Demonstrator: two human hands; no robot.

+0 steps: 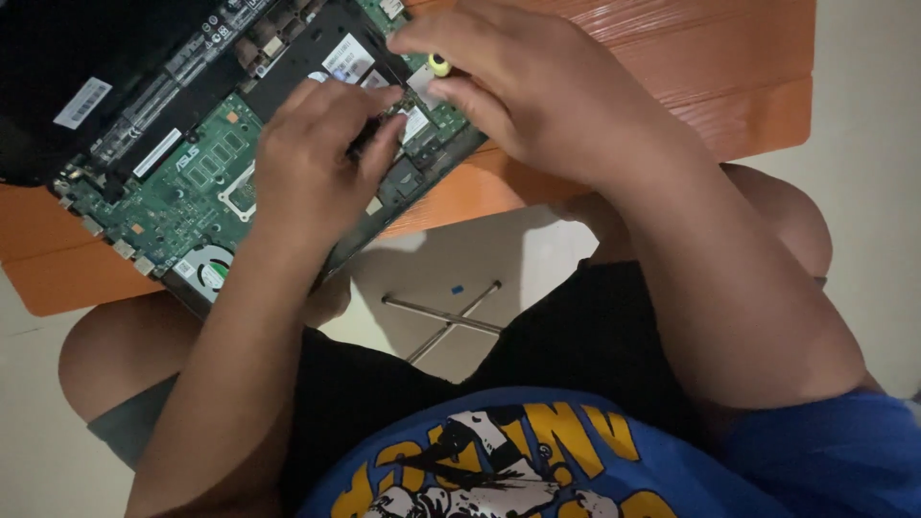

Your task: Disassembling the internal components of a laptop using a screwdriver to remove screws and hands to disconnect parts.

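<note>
With the laptop (pixel 192 163) already opened at the near edge of the orange table (pixel 672 67), your right hand (pixel 537 91) pinches a yellow-tipped screwdriver (pixel 438 65) while your left hand (pixel 317 163) pinches a part on the green board (pixel 182 192), work unfinished.

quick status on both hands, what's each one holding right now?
Left hand: closed, fingertips pinching something small and dark over the green circuit board; what it is cannot be told.
Right hand: closed on a yellow-tipped tool.

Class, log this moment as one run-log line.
left hand: on green laptop circuit board | right hand: holds yellow-tipped tool | orange table
</note>
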